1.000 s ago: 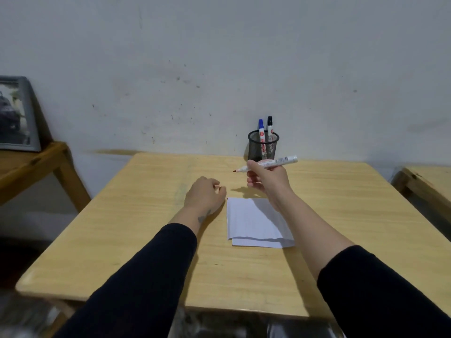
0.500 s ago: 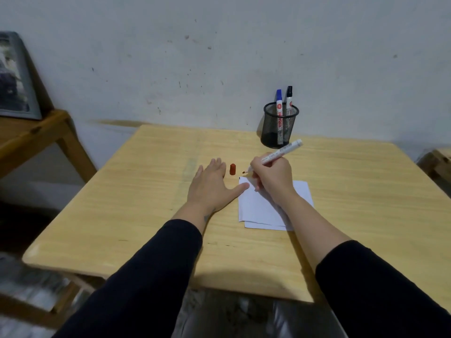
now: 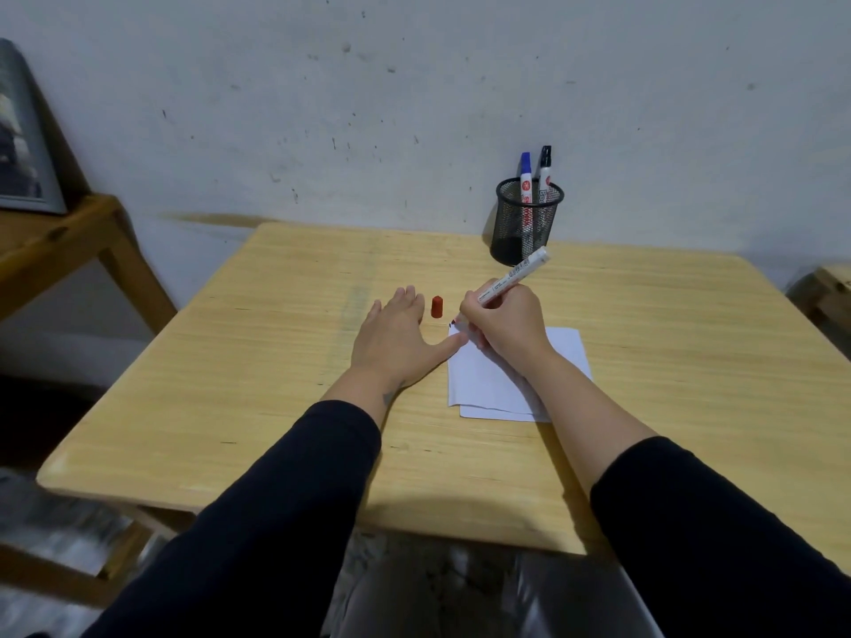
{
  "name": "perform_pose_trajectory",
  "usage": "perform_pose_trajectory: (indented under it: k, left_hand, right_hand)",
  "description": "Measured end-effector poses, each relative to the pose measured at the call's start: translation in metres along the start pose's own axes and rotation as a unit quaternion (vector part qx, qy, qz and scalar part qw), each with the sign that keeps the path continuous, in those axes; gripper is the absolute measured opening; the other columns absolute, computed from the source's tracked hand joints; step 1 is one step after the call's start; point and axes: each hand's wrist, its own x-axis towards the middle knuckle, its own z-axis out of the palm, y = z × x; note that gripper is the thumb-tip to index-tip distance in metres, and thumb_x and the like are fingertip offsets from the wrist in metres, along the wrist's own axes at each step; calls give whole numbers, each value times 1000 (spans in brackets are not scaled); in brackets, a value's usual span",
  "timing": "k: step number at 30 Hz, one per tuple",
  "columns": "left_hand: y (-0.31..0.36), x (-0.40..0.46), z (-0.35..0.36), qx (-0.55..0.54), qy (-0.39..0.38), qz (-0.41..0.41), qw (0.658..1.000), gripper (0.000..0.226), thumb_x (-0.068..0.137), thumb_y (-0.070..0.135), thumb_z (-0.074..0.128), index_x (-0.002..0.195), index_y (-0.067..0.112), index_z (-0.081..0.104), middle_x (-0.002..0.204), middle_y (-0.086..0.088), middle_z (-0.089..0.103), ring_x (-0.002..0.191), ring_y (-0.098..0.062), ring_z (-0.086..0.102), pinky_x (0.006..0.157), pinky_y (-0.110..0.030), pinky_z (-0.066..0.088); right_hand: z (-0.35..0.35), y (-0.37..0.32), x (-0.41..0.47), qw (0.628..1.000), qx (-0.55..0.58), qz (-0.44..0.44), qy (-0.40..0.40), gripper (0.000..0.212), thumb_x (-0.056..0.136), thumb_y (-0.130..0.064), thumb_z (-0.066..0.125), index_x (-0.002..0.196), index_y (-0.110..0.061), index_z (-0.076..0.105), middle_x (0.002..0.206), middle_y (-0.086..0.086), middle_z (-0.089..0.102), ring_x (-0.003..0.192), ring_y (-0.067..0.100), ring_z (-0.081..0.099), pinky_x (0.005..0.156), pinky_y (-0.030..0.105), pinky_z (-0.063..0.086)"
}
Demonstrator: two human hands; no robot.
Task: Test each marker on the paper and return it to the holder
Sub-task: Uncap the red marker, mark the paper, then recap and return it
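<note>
My right hand (image 3: 504,326) grips a white marker (image 3: 515,274), uncapped, with its tip down at the top left corner of the white paper (image 3: 488,384). My left hand (image 3: 398,340) lies flat and open on the wooden table (image 3: 276,361), its thumb touching the paper's left edge. The marker's red cap (image 3: 436,306) stands on the table between my two hands. A black mesh holder (image 3: 526,227) stands at the table's far edge by the wall, with a blue-capped marker (image 3: 525,177) and a black-capped marker (image 3: 545,170) upright in it.
A second wooden table (image 3: 60,241) stands to the left with a framed picture (image 3: 23,135) leaning on the wall. Another wooden piece (image 3: 824,287) shows at the right edge. The grey wall rises right behind the holder.
My right hand brought the marker down from mid-air to the paper's corner. My left hand opened and flattened beside the paper, and the red cap now stands on the table.
</note>
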Motion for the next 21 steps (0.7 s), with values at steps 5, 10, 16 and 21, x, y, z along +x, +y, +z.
perform_pose_trajectory:
  k: [5,10,16,21]
  left_hand:
    - [0,0,0,-2,2,1,1000,93,80,72,42,150,13,23,161,-1,16,148,-14,10,121,-37,7]
    - [-1,0,0,-10,0,-3,1000,93,80,71,45,149,13,23,161,-1,16,148,-14,10,121,-37,7]
    - [0,6,-11,-110,23,-13,994,81,81,55,63,148,30,26,149,3,43,137,-19,39,110,-42,36]
    - [3,19,-26,-49,54,54,996,40,86,34,64,125,32,58,117,5,60,107,-17,57,76,-29,45]
  right_hand:
    - [1,3,4,1000,0,14,-6,15,84,-13,62,79,0,64,66,7,68,52,3,67,46,13,49]
    - [-2,-2,4,999,12,25,31,18,82,-16,60,65,-14,61,63,4,66,55,15,62,53,27,53]
    - [-9,-14,8,974,210,86,23,13,88,-7,54,76,-5,60,60,10,54,43,18,46,39,25,43]
    - [-18,-20,14,960,266,88,15,5,90,-8,60,90,-4,63,71,7,58,58,12,53,51,18,53]
